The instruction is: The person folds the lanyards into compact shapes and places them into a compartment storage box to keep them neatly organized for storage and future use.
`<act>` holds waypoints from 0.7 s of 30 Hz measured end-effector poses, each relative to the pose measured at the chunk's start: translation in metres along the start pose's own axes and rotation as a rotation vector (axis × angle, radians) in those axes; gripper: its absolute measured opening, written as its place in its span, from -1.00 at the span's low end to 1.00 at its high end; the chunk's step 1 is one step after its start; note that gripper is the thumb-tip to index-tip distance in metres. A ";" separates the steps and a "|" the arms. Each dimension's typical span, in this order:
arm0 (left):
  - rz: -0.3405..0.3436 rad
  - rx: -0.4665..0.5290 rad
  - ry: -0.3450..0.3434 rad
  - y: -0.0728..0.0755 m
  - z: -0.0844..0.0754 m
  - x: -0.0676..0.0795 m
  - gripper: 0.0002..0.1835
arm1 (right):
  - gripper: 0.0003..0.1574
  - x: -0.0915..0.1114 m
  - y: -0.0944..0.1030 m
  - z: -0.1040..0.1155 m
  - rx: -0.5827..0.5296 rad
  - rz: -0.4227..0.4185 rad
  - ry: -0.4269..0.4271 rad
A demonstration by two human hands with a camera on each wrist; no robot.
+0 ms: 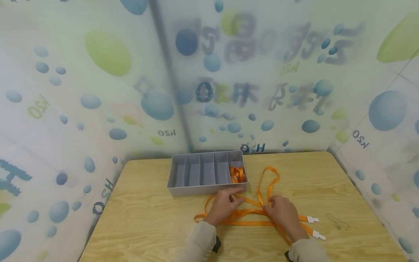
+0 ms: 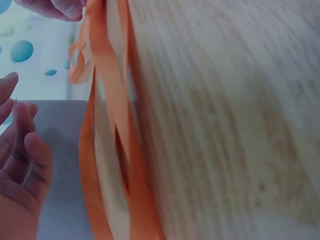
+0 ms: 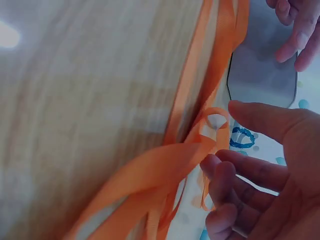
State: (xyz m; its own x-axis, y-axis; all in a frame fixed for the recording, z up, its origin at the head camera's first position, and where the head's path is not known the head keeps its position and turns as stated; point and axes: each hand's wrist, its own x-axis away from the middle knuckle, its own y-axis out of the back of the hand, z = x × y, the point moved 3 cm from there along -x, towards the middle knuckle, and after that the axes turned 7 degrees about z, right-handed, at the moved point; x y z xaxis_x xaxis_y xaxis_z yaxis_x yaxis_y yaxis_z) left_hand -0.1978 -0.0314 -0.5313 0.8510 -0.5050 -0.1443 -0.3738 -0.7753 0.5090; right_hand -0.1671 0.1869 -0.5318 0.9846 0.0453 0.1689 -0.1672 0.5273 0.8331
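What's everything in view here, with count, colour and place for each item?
Divided box: one, grey, five compartments, at the table's far side
Boxed strap: count unclear, orange, bunched in the box's rightmost compartment
Loose straps: count unclear, orange, looped and overlapping on the table in front of the box
Clips: two, white, at the loose straps' right-hand ends
Table: one, light wood-grain, under everything
Scribble: one patch, dark, right part of the tabletop
Printed backdrop: pale with blue and green ovals and lettering, behind and beside the table
Sleeves: two, beige, on both arms
Wrist pieces: two, dark, at the cuffs
Left hand: one, before the box
Right hand: one, at the loose straps
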 end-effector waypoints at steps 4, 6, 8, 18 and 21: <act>0.050 -0.028 0.031 -0.008 -0.001 -0.002 -0.60 | -0.58 0.006 -0.002 -0.003 0.025 0.000 -0.008; 0.071 -0.048 0.030 -0.013 -0.002 -0.005 -0.60 | -0.60 0.009 -0.004 -0.003 0.027 0.006 -0.014; 0.088 -0.058 0.030 -0.017 -0.004 -0.008 -0.60 | -0.59 0.011 -0.006 -0.004 0.033 0.006 -0.016; 0.106 -0.123 0.001 -0.038 0.000 -0.018 -0.68 | -0.70 0.017 -0.015 -0.008 0.039 -0.025 0.018; 0.106 -0.163 -0.016 -0.044 0.002 -0.019 -0.69 | -0.78 0.018 -0.017 -0.009 0.035 -0.033 0.033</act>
State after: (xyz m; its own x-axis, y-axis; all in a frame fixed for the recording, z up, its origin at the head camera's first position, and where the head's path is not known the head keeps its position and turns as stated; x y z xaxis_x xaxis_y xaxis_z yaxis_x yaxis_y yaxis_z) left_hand -0.1982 0.0116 -0.5523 0.8033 -0.5878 -0.0953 -0.3953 -0.6461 0.6530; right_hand -0.1459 0.1858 -0.5478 0.9906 0.0566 0.1242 -0.1358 0.4989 0.8560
